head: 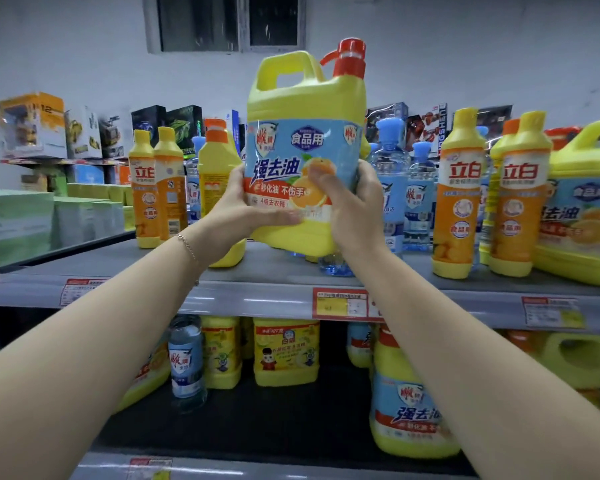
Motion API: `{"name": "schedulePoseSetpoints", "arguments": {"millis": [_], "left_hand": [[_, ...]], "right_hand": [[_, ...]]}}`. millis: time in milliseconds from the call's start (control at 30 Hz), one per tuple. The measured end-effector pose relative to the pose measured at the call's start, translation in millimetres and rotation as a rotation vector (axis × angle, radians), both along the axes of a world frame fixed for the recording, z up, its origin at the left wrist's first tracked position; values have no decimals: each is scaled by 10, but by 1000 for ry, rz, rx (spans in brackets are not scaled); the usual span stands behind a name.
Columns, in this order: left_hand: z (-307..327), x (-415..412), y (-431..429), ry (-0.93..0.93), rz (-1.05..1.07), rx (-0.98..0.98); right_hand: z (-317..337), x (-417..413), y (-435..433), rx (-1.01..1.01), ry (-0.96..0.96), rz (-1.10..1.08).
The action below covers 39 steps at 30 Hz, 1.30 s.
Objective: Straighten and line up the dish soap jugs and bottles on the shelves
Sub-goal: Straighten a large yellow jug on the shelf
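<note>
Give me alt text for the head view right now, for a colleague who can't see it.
The left hand and right hand hold a large yellow dish soap jug with a red cap, label facing the camera, just above the grey top shelf. Orange-and-yellow dish soap bottles and clear blue-capped bottles stand beside and behind it.

Yellow dish soap jug, red cap, upright, raised above top shelf; gripped low by left hand and right hand. Orange-labelled bottles flank it.

The jug hangs above the top shelf, with bottles standing left and right.
</note>
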<state>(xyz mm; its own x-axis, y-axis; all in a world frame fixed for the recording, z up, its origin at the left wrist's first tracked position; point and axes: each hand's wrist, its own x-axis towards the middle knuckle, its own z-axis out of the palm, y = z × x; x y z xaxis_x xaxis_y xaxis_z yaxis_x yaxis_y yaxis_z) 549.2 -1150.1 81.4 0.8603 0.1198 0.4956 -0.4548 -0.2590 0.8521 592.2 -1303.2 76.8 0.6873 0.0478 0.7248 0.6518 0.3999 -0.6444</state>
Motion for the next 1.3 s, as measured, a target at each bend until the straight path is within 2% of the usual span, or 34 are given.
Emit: {"name": "schedulePoseSetpoints", "arguments": {"millis": [200, 333, 733, 833, 1000, 1100, 1233, 1300], "left_hand": [[-76, -122, -43, 66, -48, -13], [-258, -224, -67, 70, -96, 2], [-481, -714, 27, -63, 0, 20], [-514, -899, 224, -45, -6, 15], [-585, -1241, 581, 60, -110, -107], [-738, -1367, 744, 91, -98, -70], [-997, -1464, 887, 107, -71, -24], [-1125, -1516, 916, 113, -81, -29]], "right_hand": [[-126, -8, -152, 71, 43, 119], [-268, -52, -232, 41, 76, 136], [-342, -524, -27, -38, 139, 97], [-384, -608, 134, -94, 134, 115], [-523, -909, 424, -163, 113, 119], [-652, -1061, 521, -255, 117, 69], [-839, -1218, 533, -565, 93, -179], [-979, -1255, 521, -645, 82, -243]]}}
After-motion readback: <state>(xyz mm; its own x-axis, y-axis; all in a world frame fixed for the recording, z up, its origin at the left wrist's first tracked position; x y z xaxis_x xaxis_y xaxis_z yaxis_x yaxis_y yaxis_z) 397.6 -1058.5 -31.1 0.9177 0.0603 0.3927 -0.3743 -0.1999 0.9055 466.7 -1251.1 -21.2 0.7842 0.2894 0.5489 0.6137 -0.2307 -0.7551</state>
